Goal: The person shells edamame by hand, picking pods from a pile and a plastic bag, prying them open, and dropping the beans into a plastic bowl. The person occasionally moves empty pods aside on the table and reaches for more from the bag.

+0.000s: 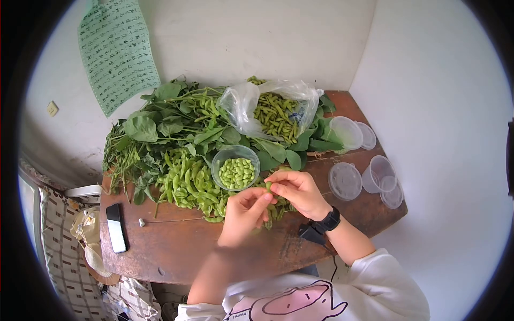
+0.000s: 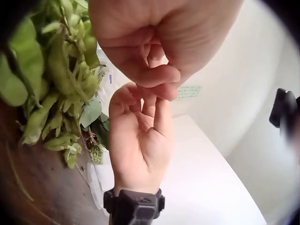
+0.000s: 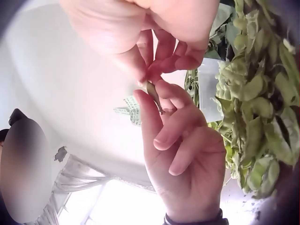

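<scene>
A small green pod [image 1: 269, 186] [image 3: 154, 95] is pinched at the fingertips of both hands, just in front of a clear bowl [image 1: 215, 170] of green beans [image 1: 236, 172]. My left hand [image 1: 245, 215] [image 2: 161, 40] [image 3: 187, 150] holds its lower end between thumb and fingers. At the upper end, my right hand [image 1: 302, 197] [image 2: 140, 145] [image 3: 145, 30] pinches it with thumb and forefinger. The fingers hide the pod in the left wrist view. Loose green pods [image 1: 187, 179] [image 2: 61, 79] [image 3: 255, 103] lie heaped left of the bowl and around its front.
Leafy stalks [image 1: 160, 123] and a plastic bag [image 1: 243, 109] of pods cover the table's back. Clear containers [image 1: 375, 174] and lids [image 1: 345, 181] stand at the right. A phone [image 1: 116, 228] lies at the left, and a black device [image 1: 311, 234] sits near the right wrist.
</scene>
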Available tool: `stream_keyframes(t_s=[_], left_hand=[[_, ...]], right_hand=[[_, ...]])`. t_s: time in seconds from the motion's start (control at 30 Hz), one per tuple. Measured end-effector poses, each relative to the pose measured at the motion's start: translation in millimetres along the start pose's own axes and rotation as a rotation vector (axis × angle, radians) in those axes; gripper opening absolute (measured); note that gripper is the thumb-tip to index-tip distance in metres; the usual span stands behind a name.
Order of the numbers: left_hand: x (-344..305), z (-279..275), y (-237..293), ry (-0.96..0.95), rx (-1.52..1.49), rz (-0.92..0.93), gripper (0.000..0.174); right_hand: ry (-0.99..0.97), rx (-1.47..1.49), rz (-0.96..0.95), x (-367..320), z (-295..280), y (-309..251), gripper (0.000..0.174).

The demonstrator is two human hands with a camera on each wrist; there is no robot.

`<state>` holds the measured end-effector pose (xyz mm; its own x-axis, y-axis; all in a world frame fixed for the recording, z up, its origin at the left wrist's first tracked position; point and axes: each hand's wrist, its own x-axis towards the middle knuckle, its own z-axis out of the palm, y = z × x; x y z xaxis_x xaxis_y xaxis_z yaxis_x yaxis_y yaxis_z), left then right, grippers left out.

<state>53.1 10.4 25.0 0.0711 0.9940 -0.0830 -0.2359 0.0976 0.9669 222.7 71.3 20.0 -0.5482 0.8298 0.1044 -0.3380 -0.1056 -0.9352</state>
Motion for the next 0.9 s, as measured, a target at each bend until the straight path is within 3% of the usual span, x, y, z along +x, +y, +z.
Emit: stream_keyframes(t_s=[0.33,0.5,0.9], left_hand=[[3,-7,-1,-0.051,0.005,-0.073,0.022],[3,-11,0,-0.131,-0.065,-0.133,0.019],[3,-17,1,-0.203,-0.091,-0.183,0.018]], right_hand=[[-0.107,-0.096,-0.115,1,-6,-10,0.024],[-0.110,-0.310,-0.179,-1,-6,-17,0.021],[-0.130,-0.135,-0.080,-2,-7,-12,0.017]])
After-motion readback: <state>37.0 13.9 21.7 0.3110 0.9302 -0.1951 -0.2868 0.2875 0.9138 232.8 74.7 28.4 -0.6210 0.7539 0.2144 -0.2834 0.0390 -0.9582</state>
